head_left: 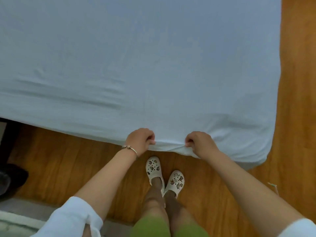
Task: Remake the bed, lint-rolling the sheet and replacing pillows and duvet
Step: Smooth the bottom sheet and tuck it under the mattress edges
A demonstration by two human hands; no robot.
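A pale blue fitted sheet [136, 57] covers the mattress and fills most of the view, with creases near its lower left part. At the near edge of the bed, my left hand [139, 141] grips the sheet's hem with curled fingers; a bracelet sits on that wrist. My right hand [200, 142] pinches the same hem a short way to the right. The fabric bunches between the two hands. No pillows, duvet or lint roller are in view.
Wooden floor [56, 161] runs along the near side and the right of the bed. My feet in white clogs [164, 175] stand close to the bed edge. A dark object [10, 178] lies at the far left, with a pale rug [15, 219] at the lower left.
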